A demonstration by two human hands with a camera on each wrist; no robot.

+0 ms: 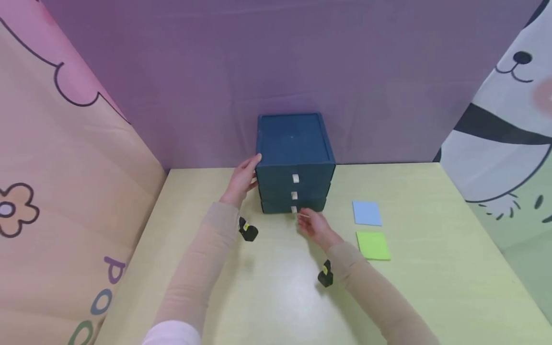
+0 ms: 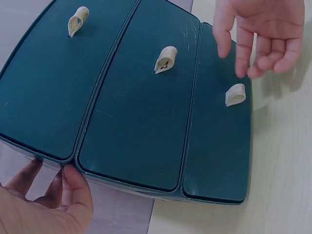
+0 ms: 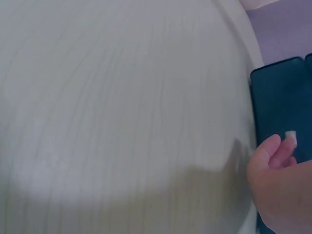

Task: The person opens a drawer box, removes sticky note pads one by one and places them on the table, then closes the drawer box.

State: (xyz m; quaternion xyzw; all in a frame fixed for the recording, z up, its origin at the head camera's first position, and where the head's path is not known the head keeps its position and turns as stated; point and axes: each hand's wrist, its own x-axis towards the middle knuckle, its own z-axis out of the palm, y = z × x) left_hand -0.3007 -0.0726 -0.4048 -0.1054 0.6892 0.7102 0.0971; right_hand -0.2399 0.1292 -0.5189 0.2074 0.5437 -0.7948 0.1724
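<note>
A dark blue-green drawer box [image 1: 290, 139] with three drawers stands at the back of the table, each drawer front bearing a small cream pull loop. My left hand [image 1: 242, 181] rests against the box's left side near its upper front edge; in the left wrist view its fingertips [image 2: 78, 190] touch that side edge. Just in front of the bottom drawer is my right hand [image 1: 316, 227], fingers loosely bent. Beside the lowest pull loop [image 2: 236, 95], the right hand [image 2: 263, 39] shows a gap from it in the left wrist view.
Right of the box lie a blue sticky-note pad [image 1: 367, 213] and a green one [image 1: 373, 246] on the pale wooden table [image 1: 267, 287]. A purple cloth backdrop [image 1: 198, 86] hangs behind the box. Patterned cloths [image 1: 56, 143] flank the table. Each wrist carries a small black device [image 1: 248, 230].
</note>
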